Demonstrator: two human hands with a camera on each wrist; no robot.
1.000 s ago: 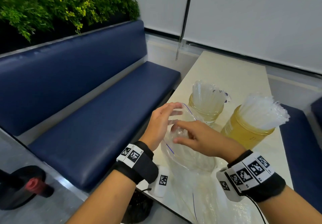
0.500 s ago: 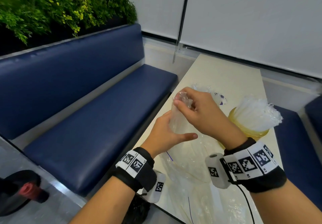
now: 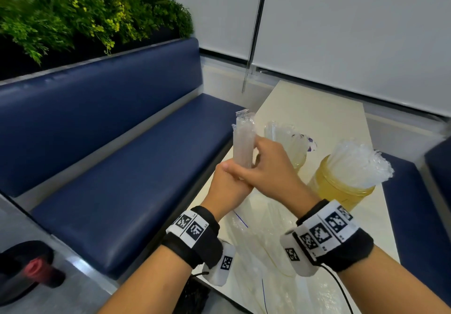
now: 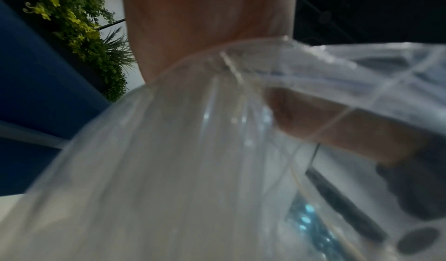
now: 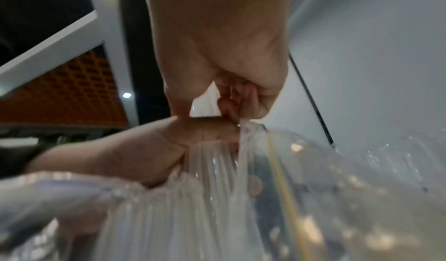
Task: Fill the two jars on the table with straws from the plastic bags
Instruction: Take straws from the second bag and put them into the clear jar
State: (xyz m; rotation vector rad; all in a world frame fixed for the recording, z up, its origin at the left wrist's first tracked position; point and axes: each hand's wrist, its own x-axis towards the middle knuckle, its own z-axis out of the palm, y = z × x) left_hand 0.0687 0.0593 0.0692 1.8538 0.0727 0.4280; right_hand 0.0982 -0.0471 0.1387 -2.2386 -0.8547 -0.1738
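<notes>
Both hands are wrapped round one upright bundle of straws above the table edge: left hand low, right hand above. The bag seemingly hangs below. Two jars stand beside, already stuffed.

Two jars, two hands, one held straw bundle.
</notes>
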